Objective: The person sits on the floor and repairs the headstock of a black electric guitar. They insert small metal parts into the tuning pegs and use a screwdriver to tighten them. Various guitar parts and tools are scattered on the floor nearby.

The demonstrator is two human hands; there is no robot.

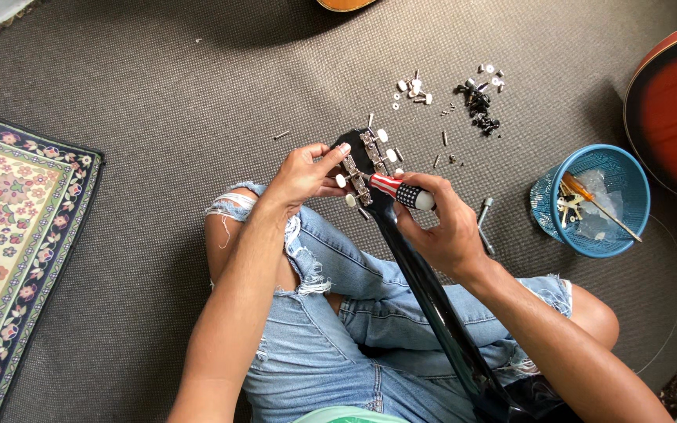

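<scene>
On the grey carpet floor [158,117], the right hand [444,231] has a tight grip on a screwdriver [401,192] pointing left at the guitar headstock [366,160], which the left hand [303,174] pinches.

Your arms are bare to above the elbow, with no sleeve, watch or ring showing on your left hand [301,174] or right hand [442,227]. You wear light blue jeans [319,345], faded and ripped open at both knees, with white frayed threads hanging around each tear. Just below the jeans' waistband, a pale green shirt hem [346,415] shows.
</scene>
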